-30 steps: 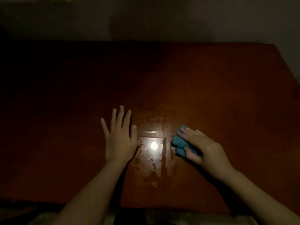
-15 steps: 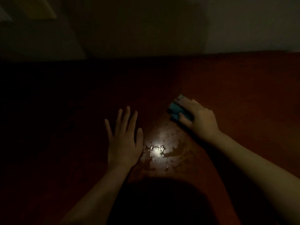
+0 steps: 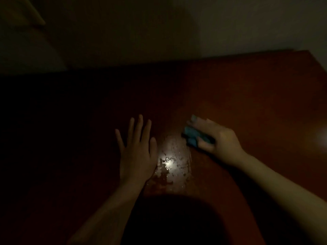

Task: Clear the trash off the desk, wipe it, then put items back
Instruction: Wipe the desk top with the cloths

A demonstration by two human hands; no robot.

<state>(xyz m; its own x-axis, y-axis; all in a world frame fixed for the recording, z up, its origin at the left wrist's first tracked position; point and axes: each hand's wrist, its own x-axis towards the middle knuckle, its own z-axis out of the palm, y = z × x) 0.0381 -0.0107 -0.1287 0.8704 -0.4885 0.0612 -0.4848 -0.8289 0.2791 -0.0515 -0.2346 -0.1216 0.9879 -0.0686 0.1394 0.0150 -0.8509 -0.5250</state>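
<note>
The scene is dim. A reddish-brown wooden desk fills the view. My left hand lies flat on it, fingers straight and spread. To its right my right hand holds a folded blue cloth against the desk top, fingers over it and thumb curled under its near side. Between the two hands a wet, streaky patch reflects a bright spot of light.
A pale wall rises behind the desk's far edge. The desk's right corner shows at upper right. The left half of the desk lies in deep shadow. A dark rounded shadow covers the near edge between my forearms.
My right hand with the cloth went away from me over the desk, then came back a little to the right. The left hand stayed flat. The camera tilted up.
</note>
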